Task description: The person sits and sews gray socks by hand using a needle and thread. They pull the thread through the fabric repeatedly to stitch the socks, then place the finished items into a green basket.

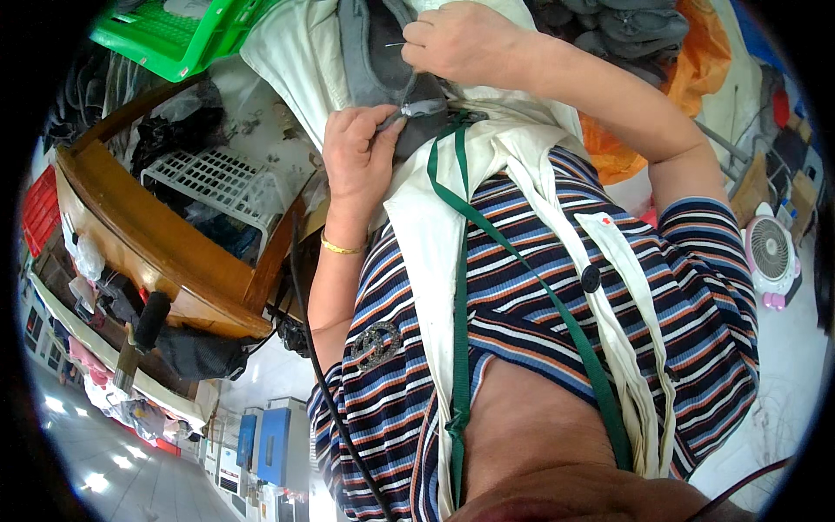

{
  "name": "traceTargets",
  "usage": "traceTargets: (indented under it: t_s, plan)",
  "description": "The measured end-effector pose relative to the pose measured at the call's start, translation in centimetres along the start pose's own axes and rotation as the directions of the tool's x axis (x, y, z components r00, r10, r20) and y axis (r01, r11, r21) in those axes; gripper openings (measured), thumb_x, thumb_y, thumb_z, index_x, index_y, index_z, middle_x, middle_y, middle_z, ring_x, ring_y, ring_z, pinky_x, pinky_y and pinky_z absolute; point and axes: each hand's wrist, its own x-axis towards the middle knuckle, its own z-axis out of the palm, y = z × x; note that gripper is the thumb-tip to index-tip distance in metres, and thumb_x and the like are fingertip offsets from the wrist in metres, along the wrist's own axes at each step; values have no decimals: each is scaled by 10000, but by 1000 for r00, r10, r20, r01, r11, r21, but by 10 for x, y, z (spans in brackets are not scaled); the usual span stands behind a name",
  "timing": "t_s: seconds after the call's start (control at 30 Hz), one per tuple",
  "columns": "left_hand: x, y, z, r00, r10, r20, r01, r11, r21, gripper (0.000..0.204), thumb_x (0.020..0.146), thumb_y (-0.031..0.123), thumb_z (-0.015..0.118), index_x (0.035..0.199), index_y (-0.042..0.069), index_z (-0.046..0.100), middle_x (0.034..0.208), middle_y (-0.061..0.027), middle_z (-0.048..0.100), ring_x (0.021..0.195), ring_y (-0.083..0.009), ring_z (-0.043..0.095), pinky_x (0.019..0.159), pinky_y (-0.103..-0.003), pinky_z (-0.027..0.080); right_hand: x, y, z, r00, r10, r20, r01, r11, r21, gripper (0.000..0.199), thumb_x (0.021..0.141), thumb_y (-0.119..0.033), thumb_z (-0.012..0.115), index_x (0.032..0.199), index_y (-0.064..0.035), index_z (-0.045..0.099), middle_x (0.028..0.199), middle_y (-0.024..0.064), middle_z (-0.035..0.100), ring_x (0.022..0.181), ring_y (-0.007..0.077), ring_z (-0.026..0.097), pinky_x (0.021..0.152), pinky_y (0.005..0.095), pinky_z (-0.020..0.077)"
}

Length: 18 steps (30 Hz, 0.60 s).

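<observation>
Grey fabric piece (361, 74) sits up on the lap over the white apron (420, 235), left hand (355, 157) pinching its edge — probably to keep it steady — while the right hand's (470, 45) fingertips close on a thin needle-like thing (394, 44), tip left poking free.
</observation>
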Motion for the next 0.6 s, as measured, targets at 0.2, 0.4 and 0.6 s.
traceTargets:
  t_s: [0.2,0.4,0.6]
  plan:
    - [2,6,-1,999,35,-32,-35,999,3,163,767,61,737,927,71,707,829,-81,646,789,-275,574,717,-368,456,15,5,-1,924,254,-285,-188,953,239,213,938,-183,538,744,-96,542,730,89,566,633,210,574,549,334,476]
    - [2,4,-2,998,55,-16,-55,998,29,157,767,75,737,922,66,710,831,-86,646,793,-291,577,722,-381,456,45,-45,9,799,466,380,-157,-448,880,283,1026,-301,532,867,-77,599,771,-20,564,681,80,538,650,238,470]
    - [6,3,-5,999,33,21,-33,999,6,139,769,67,725,906,57,703,827,-104,641,798,-315,578,731,-394,460,55,-36,25,772,338,538,-251,-615,747,329,1021,-312,509,801,-83,593,760,1,557,653,83,538,581,209,425]
